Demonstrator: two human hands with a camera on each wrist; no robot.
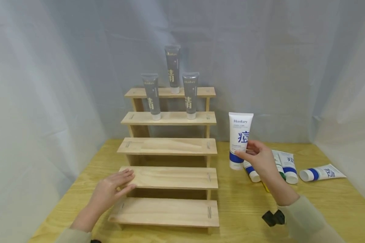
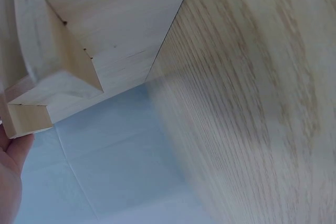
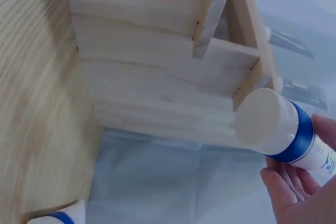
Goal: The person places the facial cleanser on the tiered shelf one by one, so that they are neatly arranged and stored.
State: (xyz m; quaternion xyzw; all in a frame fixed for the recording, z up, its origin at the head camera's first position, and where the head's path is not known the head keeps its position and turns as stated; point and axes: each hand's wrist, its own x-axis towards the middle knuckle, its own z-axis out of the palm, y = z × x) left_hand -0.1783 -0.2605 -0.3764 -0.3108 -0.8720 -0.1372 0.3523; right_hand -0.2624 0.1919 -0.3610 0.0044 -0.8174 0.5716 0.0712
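Observation:
In the head view my right hand (image 1: 261,160) grips a white squeeze tube (image 1: 239,131) with a blue band and blue lettering. The tube is upright, cap down, to the right of the stepped wooden stand (image 1: 167,146). Its white cap (image 3: 260,119) faces the right wrist camera. My left hand (image 1: 111,189) rests on the left end of the stand's second step from the bottom, fingers stretched over the wood. On the top step stands a clear grey tube (image 1: 173,67); two more, a left one (image 1: 151,94) and a right one (image 1: 190,94), stand one step lower.
Right of the stand, several white tubes lie on the wooden table (image 1: 240,209), one blue-banded tube (image 1: 322,172) apart from the others. Black pieces (image 1: 273,218) show beside the right sleeve. A pale sheet (image 1: 261,50) hangs behind and at both sides.

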